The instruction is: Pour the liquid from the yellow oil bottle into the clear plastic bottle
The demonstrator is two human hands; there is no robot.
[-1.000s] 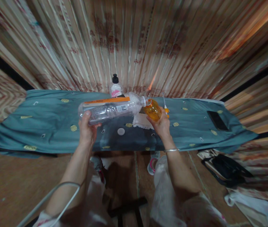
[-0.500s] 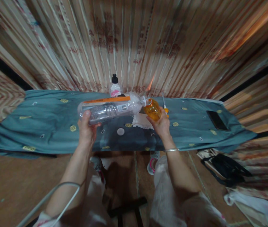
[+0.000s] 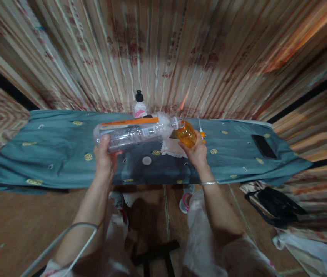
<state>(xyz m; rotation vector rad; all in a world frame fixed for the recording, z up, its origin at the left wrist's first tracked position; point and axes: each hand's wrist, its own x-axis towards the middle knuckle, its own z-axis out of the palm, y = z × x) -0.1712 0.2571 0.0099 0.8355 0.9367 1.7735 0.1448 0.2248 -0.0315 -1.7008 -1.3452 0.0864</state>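
While the clear bottle (image 3: 136, 135) hangs almost level above the teal tablecloth (image 3: 62, 148), the left hand (image 3: 105, 159) holds it curled around the base end, seemingly to take the weight there and leave the neck free to point right. The right hand (image 3: 197, 152) is wrapped around the amber container (image 3: 187, 135), tilting it so its mouth sits at the bottle's neck; the dim view does not settle whether the rims touch. With a hand at each far end, neither covers the openings, which presumably helps line them up. A white lace-edged cloth (image 3: 174, 148) lies partly beneath the container, spread like a mat. Nearer the front edge, a white disc (image 3: 147, 161) rests flat within easy reach. The black-capped bottle (image 3: 140, 109) stands upright behind, and a phone (image 3: 264, 146) lies well apart at right, both clear of the hands.
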